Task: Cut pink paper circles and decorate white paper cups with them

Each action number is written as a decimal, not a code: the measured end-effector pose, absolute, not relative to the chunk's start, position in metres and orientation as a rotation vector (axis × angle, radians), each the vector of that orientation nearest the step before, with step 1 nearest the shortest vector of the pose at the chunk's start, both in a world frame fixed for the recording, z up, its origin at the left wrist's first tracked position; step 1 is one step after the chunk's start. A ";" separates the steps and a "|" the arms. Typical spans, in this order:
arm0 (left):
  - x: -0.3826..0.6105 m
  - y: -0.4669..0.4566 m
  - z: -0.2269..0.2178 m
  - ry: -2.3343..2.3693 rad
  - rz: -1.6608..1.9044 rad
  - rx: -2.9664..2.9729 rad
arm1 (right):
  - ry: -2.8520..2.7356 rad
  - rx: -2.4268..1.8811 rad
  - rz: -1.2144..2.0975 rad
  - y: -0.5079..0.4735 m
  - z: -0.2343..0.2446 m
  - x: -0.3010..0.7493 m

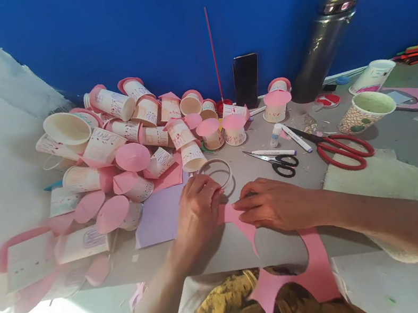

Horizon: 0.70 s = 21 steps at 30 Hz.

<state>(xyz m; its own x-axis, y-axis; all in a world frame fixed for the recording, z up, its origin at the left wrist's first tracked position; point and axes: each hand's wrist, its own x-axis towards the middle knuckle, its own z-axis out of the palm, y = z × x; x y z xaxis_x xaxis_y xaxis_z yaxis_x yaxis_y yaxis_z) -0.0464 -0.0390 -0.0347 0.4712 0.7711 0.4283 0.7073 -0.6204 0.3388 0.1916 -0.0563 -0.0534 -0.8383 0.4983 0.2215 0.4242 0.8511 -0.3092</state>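
Landmark: small scissors (278, 163). My left hand (198, 209) and my right hand (272, 204) before them, both on cut sheet (318, 272), which overhangs table (399, 136) edge toward me. Ring (220, 171) just left. Cup pile (128, 133) further left, behind. Phone (246, 81) behind. Large scissors (343, 149) right. Flask (328, 38) behind-right.

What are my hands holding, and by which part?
Left hand and right hand both hold the pink paper sheet by its upper end against the table; its lower part hangs over the edge.

Hard to see:
the left hand (196, 210) and right hand (274, 204) hide part of the pink paper (318, 272); cups (82, 243) at the left edge of the tabletop (225, 250) are blurry.
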 end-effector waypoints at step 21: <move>0.009 -0.112 -0.056 1.195 0.307 2.672 | -2.484 -1.200 0.164 -0.034 -0.032 0.230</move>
